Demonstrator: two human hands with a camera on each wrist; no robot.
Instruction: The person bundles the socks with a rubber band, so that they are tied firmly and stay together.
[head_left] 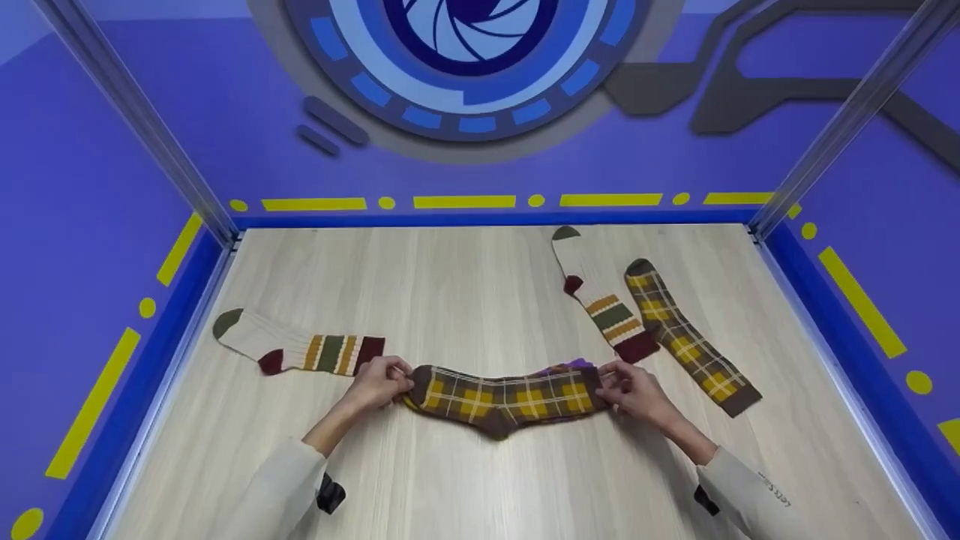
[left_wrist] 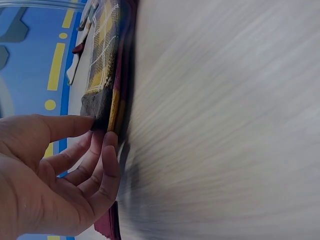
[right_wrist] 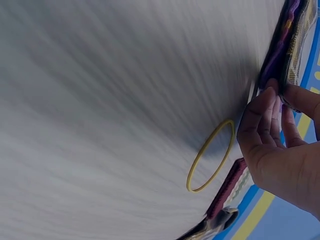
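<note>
Two hands on one plaid sock [head_left: 517, 394]: it lies crosswise just below mid-frame in the head view, between your left hand [head_left: 381, 381] and your right hand [head_left: 634, 388]. Left: thumb and fingertips pinch its brown left end. Right: same pinch, right end. It tops a stack [right_wrist: 282, 46]; purple fabric [head_left: 577, 364] shows along its upper right edge. Can't tell if the underside touches the table [head_left: 525, 480].

In your right wrist view, a yellow loop [right_wrist: 229, 120] sits just beside that hand. Mid-left of frame: striped sock [head_left: 300, 352], cuff at your left hand. Right of frame: second striped sock [head_left: 600, 296], cuff just above your right hand, and second plaid sock [head_left: 686, 337] beside it.

Table: pale wood grain. Around it: blue-purple walls [head_left: 202, 90], yellow dashes [head_left: 465, 202] low down, shutter graphic [head_left: 439, 26] top centre, metal posts [head_left: 142, 120] at both back corners.

Text: your right sleeve [head_left: 742, 487] reads "Let's", rest too small.
</note>
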